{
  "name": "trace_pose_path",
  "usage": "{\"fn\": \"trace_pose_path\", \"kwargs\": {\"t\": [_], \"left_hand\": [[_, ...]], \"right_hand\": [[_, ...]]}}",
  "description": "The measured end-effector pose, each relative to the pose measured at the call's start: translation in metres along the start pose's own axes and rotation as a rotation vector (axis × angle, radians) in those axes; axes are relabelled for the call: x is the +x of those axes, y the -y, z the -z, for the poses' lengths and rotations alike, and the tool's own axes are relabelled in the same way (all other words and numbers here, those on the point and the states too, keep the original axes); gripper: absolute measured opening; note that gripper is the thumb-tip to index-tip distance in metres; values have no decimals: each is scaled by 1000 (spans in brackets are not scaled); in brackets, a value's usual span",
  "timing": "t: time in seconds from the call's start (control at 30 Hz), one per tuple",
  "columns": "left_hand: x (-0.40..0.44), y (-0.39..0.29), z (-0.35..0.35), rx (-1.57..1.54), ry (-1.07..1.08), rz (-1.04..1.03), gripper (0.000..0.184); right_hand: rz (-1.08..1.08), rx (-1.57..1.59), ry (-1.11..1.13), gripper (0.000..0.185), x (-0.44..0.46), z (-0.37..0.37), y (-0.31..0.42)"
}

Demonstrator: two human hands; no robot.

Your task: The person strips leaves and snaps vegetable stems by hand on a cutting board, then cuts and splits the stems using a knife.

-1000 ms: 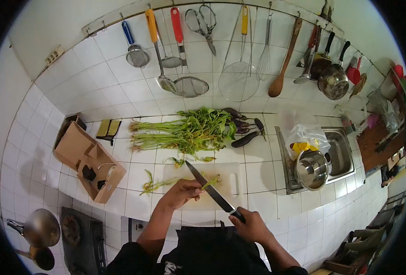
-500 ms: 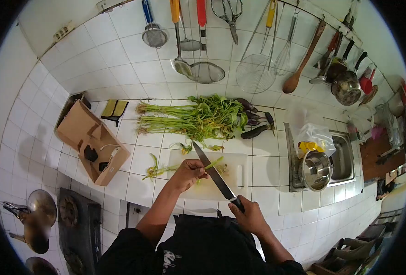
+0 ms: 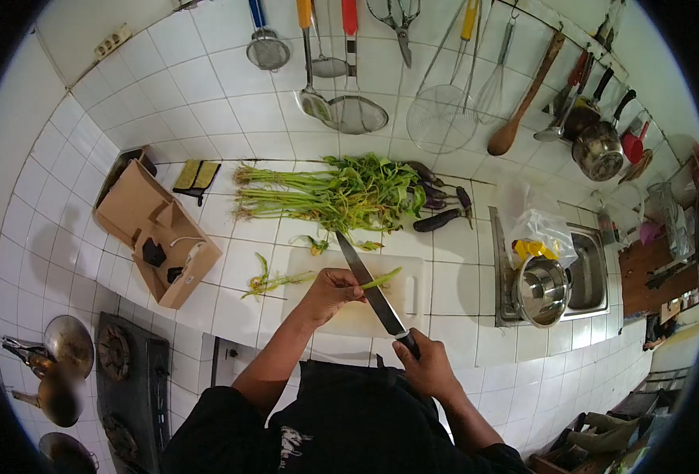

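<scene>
My right hand (image 3: 428, 363) is wrapped round the black handle of a large knife (image 3: 375, 296), its blade pointing up and to the left. Pinched in my left hand (image 3: 332, 296) is a green stem (image 3: 383, 277), which crosses the blade. Both hands are over a white cutting board (image 3: 417, 296). Left of the board lie loose green scraps (image 3: 264, 280), with small leafy bits (image 3: 316, 245) above it. Behind is a bunch of leafy greens (image 3: 334, 193) with roots to the left, beside several dark eggplants (image 3: 436, 220).
An open cardboard box (image 3: 184, 265) stands at left, near a yellow-black cloth (image 3: 196, 177). At right, a steel bowl (image 3: 541, 292) and plastic bag (image 3: 551, 229) sit by the sink (image 3: 590, 276). A stove (image 3: 132, 387) is lower left; utensils (image 3: 357, 114) hang on the wall.
The view has shifted, so the counter things appear higher and slightly to the right. The stem in my left hand now sticks out further right past the blade. Both hands keep their hold.
</scene>
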State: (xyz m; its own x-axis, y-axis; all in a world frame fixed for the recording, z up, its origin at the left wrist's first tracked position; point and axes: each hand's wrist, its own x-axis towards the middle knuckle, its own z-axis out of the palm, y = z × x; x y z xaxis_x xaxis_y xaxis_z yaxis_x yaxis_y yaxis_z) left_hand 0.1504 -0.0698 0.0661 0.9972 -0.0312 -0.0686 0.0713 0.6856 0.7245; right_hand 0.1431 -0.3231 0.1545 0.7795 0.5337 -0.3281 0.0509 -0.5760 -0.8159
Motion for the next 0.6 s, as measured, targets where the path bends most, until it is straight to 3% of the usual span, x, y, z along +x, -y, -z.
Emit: {"fn": "trace_pose_path", "kwargs": {"t": [0.33, 0.43, 0.6], "left_hand": [[2, 20, -15, -72, -54, -14, 16], [-2, 17, -28, -90, 30, -83, 15], [-5, 1, -40, -16, 166, -44, 30]], "right_hand": [[7, 92, 0, 27, -4, 5, -3], [1, 126, -8, 27, -4, 9, -10], [45, 151, -31, 26, -4, 9, -11]]}}
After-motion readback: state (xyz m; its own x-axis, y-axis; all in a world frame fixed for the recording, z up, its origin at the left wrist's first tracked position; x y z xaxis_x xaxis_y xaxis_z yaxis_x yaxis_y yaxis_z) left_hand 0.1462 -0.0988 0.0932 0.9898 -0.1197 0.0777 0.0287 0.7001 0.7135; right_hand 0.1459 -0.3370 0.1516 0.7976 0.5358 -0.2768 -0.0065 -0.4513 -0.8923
